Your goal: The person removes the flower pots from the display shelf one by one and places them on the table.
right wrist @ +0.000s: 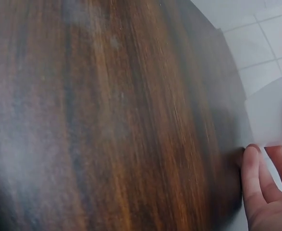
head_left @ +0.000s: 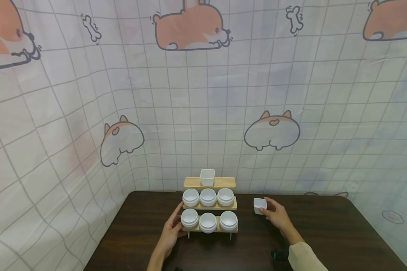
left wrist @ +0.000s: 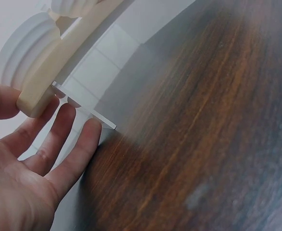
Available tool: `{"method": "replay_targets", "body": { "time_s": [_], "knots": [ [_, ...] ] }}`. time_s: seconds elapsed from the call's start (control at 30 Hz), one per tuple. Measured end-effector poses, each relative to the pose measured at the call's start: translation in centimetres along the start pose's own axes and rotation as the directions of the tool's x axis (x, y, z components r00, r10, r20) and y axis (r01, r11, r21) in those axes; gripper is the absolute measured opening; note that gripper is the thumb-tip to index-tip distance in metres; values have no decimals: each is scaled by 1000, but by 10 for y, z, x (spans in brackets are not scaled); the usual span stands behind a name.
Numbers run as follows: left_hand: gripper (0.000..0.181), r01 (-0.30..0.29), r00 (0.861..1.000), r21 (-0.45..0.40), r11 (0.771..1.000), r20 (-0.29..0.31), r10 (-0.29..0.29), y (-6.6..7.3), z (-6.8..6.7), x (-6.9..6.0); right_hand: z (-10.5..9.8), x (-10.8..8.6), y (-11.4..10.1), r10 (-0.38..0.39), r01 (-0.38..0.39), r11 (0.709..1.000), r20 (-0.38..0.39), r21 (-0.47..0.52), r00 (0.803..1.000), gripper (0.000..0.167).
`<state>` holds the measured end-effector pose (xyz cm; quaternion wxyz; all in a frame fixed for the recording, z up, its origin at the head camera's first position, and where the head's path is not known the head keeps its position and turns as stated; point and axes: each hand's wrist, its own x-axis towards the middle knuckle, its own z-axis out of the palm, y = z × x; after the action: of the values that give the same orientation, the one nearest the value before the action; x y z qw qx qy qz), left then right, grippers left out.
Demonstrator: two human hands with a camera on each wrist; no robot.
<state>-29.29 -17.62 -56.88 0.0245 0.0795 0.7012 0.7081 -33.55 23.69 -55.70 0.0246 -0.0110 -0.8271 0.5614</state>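
A soft, rippled white curtain (head_left: 203, 86) fills the upper part of the head view, printed with a grey grid, orange-and-white dogs and bones. Below it, across the bottom of the frame, stretches the counter (head_left: 332, 233), dark brown with a streaky wood grain and a dull sheen. The rack (head_left: 224, 182) stands at lower centre: three pale wooden boards stepped upward toward the back, the top one finely grooved, with thin legs under the front.

The left hand (head_left: 169, 233) comes in at bottom centre and has its grip on the left end of the rack's lowest board, thumb above and fingers below, as the left wrist view shows. The right hand (head_left: 278, 217), at lower right beyond a cream sleeve (head_left: 303, 254), pinches a white square cup (head_left: 259, 206) between thumb and fingers, its grip only as wide as the cup; whether the cup touches the counter I cannot tell. That cup is at the hand's left, just right of the rack.

Six smooth, ridged white round bowls (head_left: 208, 223) sit three to each lower board. Another square cup (head_left: 207, 177), glossy with flat sides, stands on the top board, well apart from both hands.
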Motion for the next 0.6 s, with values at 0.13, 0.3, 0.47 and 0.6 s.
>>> {"method": "replay_targets", "body": {
  "time_s": [0.13,0.3,0.47,0.6],
  "knots": [
    [68,3,1000,-5,1000,2,-3,-1,0,-1,0,1,3,1,-1,1000,-5,1,1000,62],
    [67,-3,1000,-8,1000,4,3,-2,0,-1,0,6,7,-2,2,1000,-9,3,1000,62],
    [67,-8,1000,-9,1000,6,8,-3,0,-1,1,9,9,-1,1,1000,-9,-14,1000,62],
    [67,-10,1000,-5,1000,8,10,-3,0,-1,2,11,9,-1,1,1000,-14,-21,1000,62]
  ]
}}
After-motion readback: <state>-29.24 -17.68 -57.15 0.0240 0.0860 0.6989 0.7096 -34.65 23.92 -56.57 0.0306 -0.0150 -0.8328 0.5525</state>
